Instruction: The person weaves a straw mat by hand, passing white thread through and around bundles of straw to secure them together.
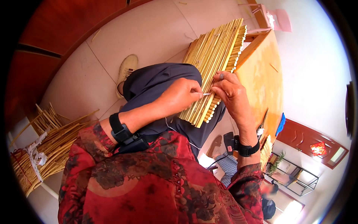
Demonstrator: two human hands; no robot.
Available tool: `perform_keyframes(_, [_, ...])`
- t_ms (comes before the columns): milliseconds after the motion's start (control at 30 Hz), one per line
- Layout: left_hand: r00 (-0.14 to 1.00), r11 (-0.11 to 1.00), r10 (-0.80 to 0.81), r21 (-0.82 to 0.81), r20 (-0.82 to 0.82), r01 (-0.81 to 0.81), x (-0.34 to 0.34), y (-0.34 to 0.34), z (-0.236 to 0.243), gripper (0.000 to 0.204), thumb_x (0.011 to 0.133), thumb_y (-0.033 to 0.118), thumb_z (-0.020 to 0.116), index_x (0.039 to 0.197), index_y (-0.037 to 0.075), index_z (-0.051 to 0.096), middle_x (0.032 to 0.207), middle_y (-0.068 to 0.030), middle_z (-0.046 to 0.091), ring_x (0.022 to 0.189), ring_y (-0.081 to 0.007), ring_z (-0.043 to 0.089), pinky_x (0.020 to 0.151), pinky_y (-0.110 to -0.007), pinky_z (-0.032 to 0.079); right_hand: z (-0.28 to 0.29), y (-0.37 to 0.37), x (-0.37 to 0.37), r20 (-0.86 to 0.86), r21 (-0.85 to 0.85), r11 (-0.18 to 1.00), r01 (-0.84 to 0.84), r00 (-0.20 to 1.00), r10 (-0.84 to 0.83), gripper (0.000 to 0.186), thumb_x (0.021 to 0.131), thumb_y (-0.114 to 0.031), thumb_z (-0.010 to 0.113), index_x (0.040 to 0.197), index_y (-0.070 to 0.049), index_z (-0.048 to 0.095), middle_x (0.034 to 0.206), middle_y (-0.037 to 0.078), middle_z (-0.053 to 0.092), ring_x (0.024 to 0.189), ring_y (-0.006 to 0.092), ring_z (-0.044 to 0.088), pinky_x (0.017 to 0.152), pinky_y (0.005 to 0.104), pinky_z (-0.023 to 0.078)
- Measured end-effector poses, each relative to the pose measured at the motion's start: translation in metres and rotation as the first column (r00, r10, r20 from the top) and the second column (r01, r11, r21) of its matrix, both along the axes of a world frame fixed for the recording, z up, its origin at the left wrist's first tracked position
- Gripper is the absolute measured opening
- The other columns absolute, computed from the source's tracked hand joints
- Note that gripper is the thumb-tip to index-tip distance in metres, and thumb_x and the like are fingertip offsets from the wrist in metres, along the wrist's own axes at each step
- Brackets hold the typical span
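my left hand (pixel 180 93) is pinching a thin whitish strand (pixel 206 94) in its fingers, over a flat mat of straight yellow stalks (pixel 212 48) lying across my dark trousers (pixel 160 76). my right hand (pixel 232 90) is sitting just beside it, fingers bent; can't tell if gripping.

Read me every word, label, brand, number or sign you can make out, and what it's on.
No text can be read.
Label on the black wrist device: too small.
Red-and-gold decoration on the door: too blurred to tell if it bears writing.
Stick mat: no lettering shows.
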State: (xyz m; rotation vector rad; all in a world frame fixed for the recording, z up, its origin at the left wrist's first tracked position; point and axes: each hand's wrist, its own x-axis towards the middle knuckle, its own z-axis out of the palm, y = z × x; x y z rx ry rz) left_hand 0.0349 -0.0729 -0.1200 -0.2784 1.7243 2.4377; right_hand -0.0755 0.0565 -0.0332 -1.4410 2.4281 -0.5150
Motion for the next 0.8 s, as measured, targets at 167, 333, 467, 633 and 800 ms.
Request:
perform_keyframes(167, [0.997,0.997,-0.054,0.063,0.046,0.051,0.003,-0.009,0.006,0.013,0.084,0.009,0.056,0.082,-0.004,0.056,0.058,-0.0022,0.051,0.046,-0.0069,0.047,0.042,-0.022,0.038,0.000,0.000,0.001,0.017,0.000,1.000,0.023,1.000,-0.023,0.011,0.068,-0.002,0.068,0.074,0.001,0.059,0.089,0.011,0.058,0.096,0.0283,0.055,0.078,0.0352,0.046])
perform_keyframes(333, [0.996,0.995,-0.075,0.064,0.040,0.072,0.006,-0.014,0.008,0.012,0.083,0.009,0.056,0.081,-0.003,0.055,0.058,-0.0025,0.051,0.047,-0.0072,0.048,0.043,-0.022,0.038,0.001,-0.001,0.001,0.007,0.016,1.000,0.014,1.000,-0.014,0.011,0.068,-0.001,0.067,0.073,0.001,0.058,0.087,0.011,0.058,0.096,0.0290,0.055,0.079,0.0352,0.045])
perform_keyframes(467, [0.993,0.980,-0.090,0.185,0.082,0.074,0.010,-0.015,0.002,0.011,0.083,0.008,0.056,0.080,-0.003,0.056,0.061,-0.0021,0.051,0.048,-0.0075,0.047,0.044,-0.022,0.039,-0.001,-0.001,0.000,-0.004,0.025,1.000,0.014,1.000,-0.014,0.011,0.068,-0.001,0.067,0.073,0.001,0.058,0.087,0.011,0.058,0.098,0.0296,0.054,0.079,0.0355,0.046])
perform_keyframes(633, [0.993,0.934,-0.080,0.354,0.086,0.044,0.012,-0.016,0.004,0.010,0.083,0.006,0.056,0.080,-0.003,0.056,0.064,-0.0016,0.051,0.049,-0.0072,0.047,0.045,-0.021,0.038,0.000,-0.001,0.002,0.018,0.011,0.999,0.036,0.999,-0.037,0.011,0.068,-0.001,0.067,0.074,0.001,0.058,0.086,0.011,0.058,0.098,0.0296,0.055,0.079,0.0358,0.046])
perform_keyframes(800, [0.992,0.901,-0.093,0.432,0.091,0.045,0.014,-0.020,0.006,0.008,0.083,0.005,0.057,0.081,-0.003,0.056,0.064,-0.0018,0.050,0.049,-0.0063,0.045,0.044,-0.020,0.037,-0.001,0.000,0.001,-0.016,0.011,1.000,0.025,1.000,-0.025,0.011,0.069,-0.002,0.067,0.075,0.001,0.059,0.087,0.011,0.059,0.097,0.0290,0.055,0.078,0.0353,0.046])
